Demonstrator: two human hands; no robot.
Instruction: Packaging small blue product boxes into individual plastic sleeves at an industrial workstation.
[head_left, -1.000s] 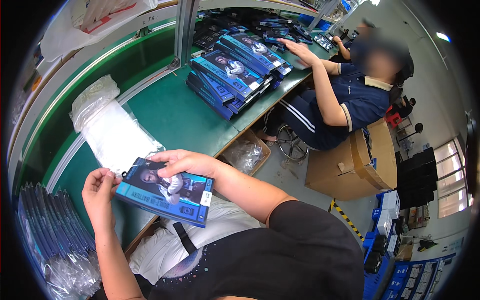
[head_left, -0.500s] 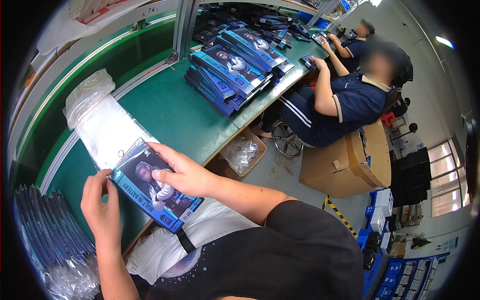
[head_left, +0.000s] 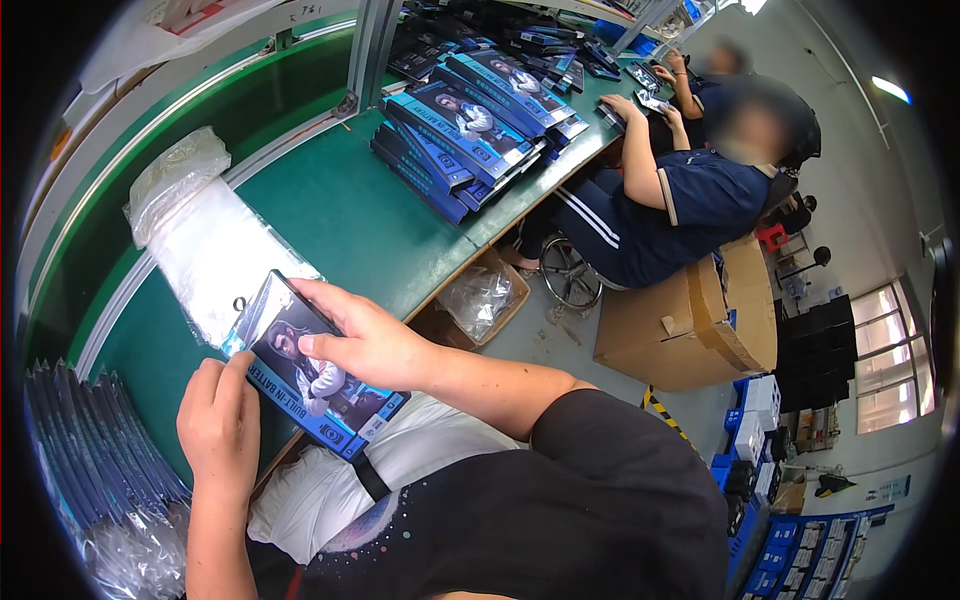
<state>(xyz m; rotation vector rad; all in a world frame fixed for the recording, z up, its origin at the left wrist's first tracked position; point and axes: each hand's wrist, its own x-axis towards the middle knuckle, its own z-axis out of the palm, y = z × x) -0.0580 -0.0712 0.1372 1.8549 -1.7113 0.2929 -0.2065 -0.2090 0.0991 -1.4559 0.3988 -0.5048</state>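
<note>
A flat printed box [head_left: 325,375], black and blue with a picture of a figure, lies tilted in front of me, with glossy clear film over its upper end. My right hand [head_left: 370,340] grips it, thumb on the printed face and fingers along the far edge. At its left edge, the curled fingers of my left hand [head_left: 220,420] pinch the clear film near a corner; the fingertips are partly hidden. Beyond the box, a stack of clear plastic bags [head_left: 225,245] lies on the green table [head_left: 350,215].
Several bagged boxes [head_left: 100,440] stand in a row at the left. Piled printed boxes [head_left: 470,125] sit farther along the table, near a metal post [head_left: 370,60]. A co-worker [head_left: 710,190] sits at the right, beside a large carton [head_left: 690,325]. An open carton [head_left: 480,300] stands under the table edge.
My left hand has shifted right and its fingers have curled in against the box's edge. My right hand keeps its grip. The co-worker's hands have moved at the table.
</note>
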